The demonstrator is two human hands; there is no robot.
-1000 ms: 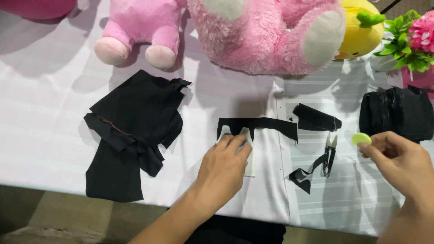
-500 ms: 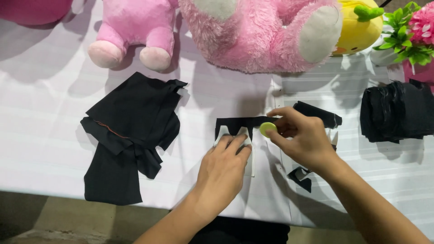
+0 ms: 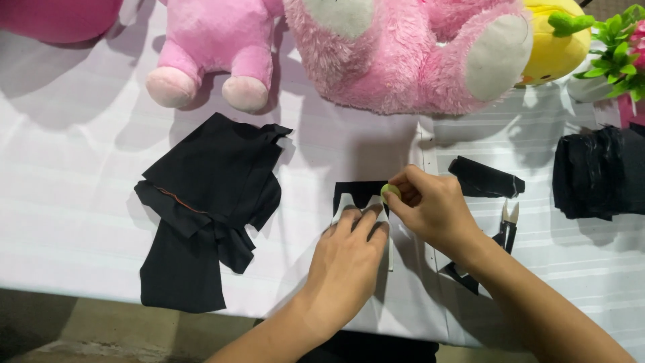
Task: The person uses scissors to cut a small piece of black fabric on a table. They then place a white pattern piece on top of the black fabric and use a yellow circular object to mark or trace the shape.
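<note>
Two hands meet over the white-covered counter (image 3: pixel 80 202) in front of you. Your left hand (image 3: pixel 346 265) lies flat, fingers (image 3: pixel 366 218) released and pressed down on a white paper pattern (image 3: pixel 356 205) that covers part of a black fabric strip (image 3: pixel 359 191). Your right hand (image 3: pixel 433 208) comes in from the right with its fingers clenched around a small pale green piece of chalk (image 3: pixel 391 191), whose tip sits at the pattern's upper edge, just beyond your left fingertips and touching or nearly touching the strip.

Just right of your right hand lie small thread snips (image 3: pixel 508 225), with a short black fabric scrap (image 3: pixel 485 180) above them and another dark scrap (image 3: pixel 462 277) under your forearm. Well to the right sits a folded stack of black cloth (image 3: pixel 594 173). Well to the left of your left fingers spreads a larger pile of black fabric pieces (image 3: pixel 201 208). Beyond your fingers, along the far side of the counter, sit a big pink plush bear (image 3: pixel 403 54), a smaller pink plush toy (image 3: pixel 208 47), a yellow plush toy (image 3: pixel 554 47) and green artificial leaves (image 3: pixel 618 54).
</note>
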